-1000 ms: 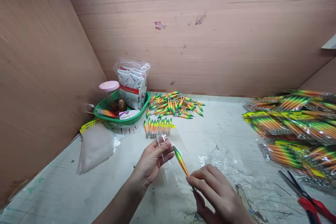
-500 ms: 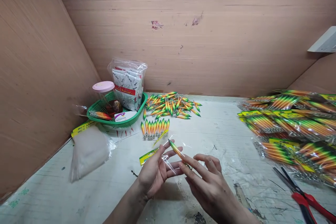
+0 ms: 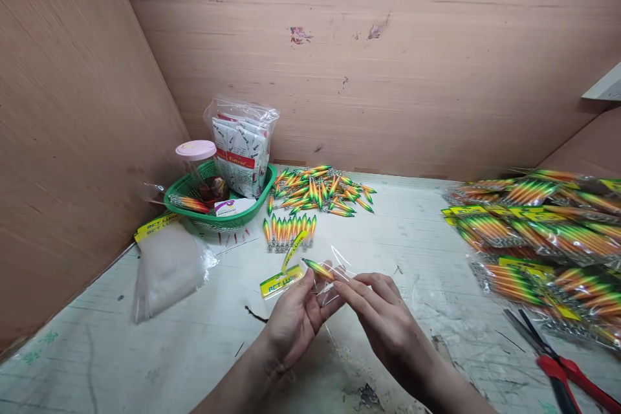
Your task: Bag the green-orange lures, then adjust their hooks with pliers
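A green, yellow and orange fishing lure point(image 3: 319, 270) lies tilted between my hands, its green tip pointing left. My right hand point(image 3: 388, 320) pinches its lower end, fingers closed. My left hand point(image 3: 297, 326) is curled around a clear plastic bag point(image 3: 339, 265), its thumb close to the lure's tip. How much of the lure sits inside the clear film I cannot tell. The bag's yellow and green header point(image 3: 281, 281), printed BCT LURE, shows left of my fingers. Just beyond stands a neat row of lures point(image 3: 289, 231), with a loose pile of lures point(image 3: 320, 191) behind it.
At left, a green basket point(image 3: 242, 217) holds a pink-lidded jar point(image 3: 196, 151) and packets in a plastic bag. A stack of empty bags point(image 3: 172, 272) lies before it. Bagged lures point(image 3: 533, 226) are heaped at right, near red-handled scissors point(image 3: 557, 362).
The lure has shifted slightly left and lies flatter, its tip now by my left thumb. My right hand has moved left with it, and the bag's header shows more fully. The view has shifted slightly.
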Action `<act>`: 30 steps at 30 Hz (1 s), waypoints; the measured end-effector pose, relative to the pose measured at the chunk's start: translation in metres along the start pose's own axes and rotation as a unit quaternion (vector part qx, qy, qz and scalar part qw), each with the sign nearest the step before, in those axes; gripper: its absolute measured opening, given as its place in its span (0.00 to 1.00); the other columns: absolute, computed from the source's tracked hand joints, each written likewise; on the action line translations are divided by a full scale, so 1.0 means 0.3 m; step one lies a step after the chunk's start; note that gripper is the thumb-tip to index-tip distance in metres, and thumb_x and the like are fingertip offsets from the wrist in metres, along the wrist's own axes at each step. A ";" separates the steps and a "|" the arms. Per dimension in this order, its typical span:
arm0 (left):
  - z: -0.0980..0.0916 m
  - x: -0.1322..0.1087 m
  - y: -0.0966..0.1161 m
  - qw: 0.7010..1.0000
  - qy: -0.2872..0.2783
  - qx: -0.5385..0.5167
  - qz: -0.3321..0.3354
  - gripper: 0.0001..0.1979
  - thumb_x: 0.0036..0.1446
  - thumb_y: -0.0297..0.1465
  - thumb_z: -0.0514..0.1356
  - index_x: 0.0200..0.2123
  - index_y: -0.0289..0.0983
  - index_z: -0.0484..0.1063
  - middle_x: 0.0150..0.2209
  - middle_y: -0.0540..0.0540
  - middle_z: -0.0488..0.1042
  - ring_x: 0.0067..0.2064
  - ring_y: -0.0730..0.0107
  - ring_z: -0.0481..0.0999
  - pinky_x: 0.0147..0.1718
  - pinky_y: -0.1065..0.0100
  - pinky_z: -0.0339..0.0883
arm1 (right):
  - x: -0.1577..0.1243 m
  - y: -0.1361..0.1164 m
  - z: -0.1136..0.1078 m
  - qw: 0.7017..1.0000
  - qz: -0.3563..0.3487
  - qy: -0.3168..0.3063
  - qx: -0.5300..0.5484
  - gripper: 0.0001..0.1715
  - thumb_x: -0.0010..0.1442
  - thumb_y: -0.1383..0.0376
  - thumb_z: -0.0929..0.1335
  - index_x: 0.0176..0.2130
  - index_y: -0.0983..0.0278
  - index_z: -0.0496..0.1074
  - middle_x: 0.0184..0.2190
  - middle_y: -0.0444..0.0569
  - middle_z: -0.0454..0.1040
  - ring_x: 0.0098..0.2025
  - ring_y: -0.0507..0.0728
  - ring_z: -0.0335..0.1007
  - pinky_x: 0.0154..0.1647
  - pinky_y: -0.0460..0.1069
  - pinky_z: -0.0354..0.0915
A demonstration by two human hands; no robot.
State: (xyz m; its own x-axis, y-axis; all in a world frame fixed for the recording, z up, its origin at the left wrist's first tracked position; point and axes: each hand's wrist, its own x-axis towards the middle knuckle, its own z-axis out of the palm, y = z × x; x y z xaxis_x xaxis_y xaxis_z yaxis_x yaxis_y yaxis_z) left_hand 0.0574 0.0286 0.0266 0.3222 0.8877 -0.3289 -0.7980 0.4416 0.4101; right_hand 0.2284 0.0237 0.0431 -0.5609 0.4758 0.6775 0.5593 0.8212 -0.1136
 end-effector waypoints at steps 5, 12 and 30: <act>0.011 -0.002 0.008 0.998 0.012 -0.007 0.057 0.20 0.63 0.31 0.56 0.58 0.35 0.63 0.54 0.36 0.73 0.51 0.52 0.76 0.54 0.47 0.67 | 0.010 -0.008 0.009 0.994 0.068 0.014 0.086 0.31 0.64 0.78 0.61 0.63 0.59 0.58 0.44 0.51 0.77 0.40 0.56 0.70 0.39 0.53 0.69; 0.000 -0.006 -0.014 0.997 -0.045 0.045 0.054 0.23 0.59 0.28 0.61 0.57 0.38 0.64 0.58 0.37 0.70 0.53 0.55 0.75 0.51 0.53 0.69 | 0.023 -0.035 0.046 0.986 0.091 0.019 0.137 0.29 0.64 0.77 0.60 0.61 0.60 0.60 0.49 0.53 0.74 0.45 0.57 0.68 0.44 0.54 0.71; -0.017 -0.019 -0.075 0.984 -0.037 0.172 0.027 0.52 0.37 0.15 0.70 0.65 0.42 0.53 0.59 0.37 0.68 0.62 0.51 0.64 0.61 0.54 0.55 | 0.062 -0.044 0.072 0.993 0.040 -0.037 0.109 0.25 0.67 0.72 0.59 0.62 0.63 0.59 0.50 0.56 0.75 0.51 0.59 0.71 0.48 0.55 0.72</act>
State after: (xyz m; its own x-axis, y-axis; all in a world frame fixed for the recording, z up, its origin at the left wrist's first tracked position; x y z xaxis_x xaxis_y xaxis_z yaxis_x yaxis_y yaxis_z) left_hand 0.0709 0.0128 0.0150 0.3304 0.9126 -0.2406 -0.5992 0.3998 0.6936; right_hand 0.1975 0.0284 0.0415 -0.5678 0.5571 0.6060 0.4622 0.8250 -0.3253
